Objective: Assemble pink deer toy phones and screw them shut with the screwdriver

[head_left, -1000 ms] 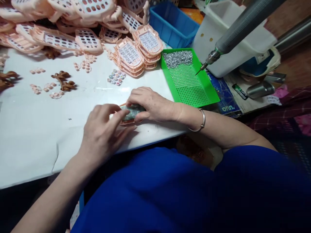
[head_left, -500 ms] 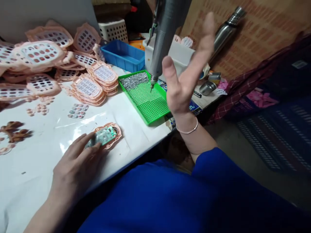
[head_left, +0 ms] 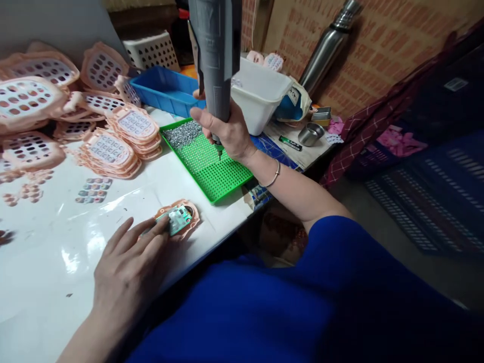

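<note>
My left hand (head_left: 130, 267) lies with fingers stretched out and spread, fingertips touching the near end of a green circuit board (head_left: 181, 220). The board sits in a peach plastic shell (head_left: 195, 214) on the white tabletop; my thumb is hidden. My right hand (head_left: 236, 133) is wrapped around the lower body of a grey electric screwdriver (head_left: 214, 55), which hangs upright. Its bit points down over a green perforated tray (head_left: 215, 194). Small silver screws (head_left: 183, 135) are heaped at that tray's far end.
Stacked peach shells (head_left: 113, 151) and larger perforated shells (head_left: 30, 103) fill the left back. Button pieces (head_left: 94, 190) lie nearer. Behind the tray stand a blue bin (head_left: 162, 96) and white tub (head_left: 260, 96). A steel bottle (head_left: 325, 50) and metal cup (head_left: 310, 134) are to the right.
My right hand has come down and left, from open beside the screwdriver to closed around it. My left hand stays at the circuit board, its fingers now more spread. The camera view has shifted.
</note>
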Action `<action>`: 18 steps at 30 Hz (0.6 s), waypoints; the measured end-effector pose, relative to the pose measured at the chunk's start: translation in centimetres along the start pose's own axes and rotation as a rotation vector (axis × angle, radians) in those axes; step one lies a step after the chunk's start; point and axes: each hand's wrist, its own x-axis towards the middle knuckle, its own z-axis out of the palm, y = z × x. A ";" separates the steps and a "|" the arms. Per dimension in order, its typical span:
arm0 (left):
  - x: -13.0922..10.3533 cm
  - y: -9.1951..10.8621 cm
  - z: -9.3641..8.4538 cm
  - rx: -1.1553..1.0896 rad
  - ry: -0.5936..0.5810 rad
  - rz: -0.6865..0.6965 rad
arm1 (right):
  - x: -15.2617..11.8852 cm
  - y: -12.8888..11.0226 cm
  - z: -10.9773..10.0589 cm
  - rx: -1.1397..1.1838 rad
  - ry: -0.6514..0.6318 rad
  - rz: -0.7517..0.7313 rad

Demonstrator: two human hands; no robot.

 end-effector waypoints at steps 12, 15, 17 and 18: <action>-0.8 -0.1 0.8 -0.006 -0.041 -0.055 | -1.0 0.0 1.0 -0.026 0.057 0.021; -0.8 -0.1 1.1 -0.006 -0.034 -0.074 | -0.5 0.9 1.0 -0.016 0.075 0.008; -0.7 0.0 1.2 -0.011 -0.029 -0.069 | -0.3 1.2 1.0 -0.036 0.067 0.018; -0.7 0.1 1.2 -0.015 -0.023 -0.071 | -0.4 1.2 1.0 -0.056 0.057 0.028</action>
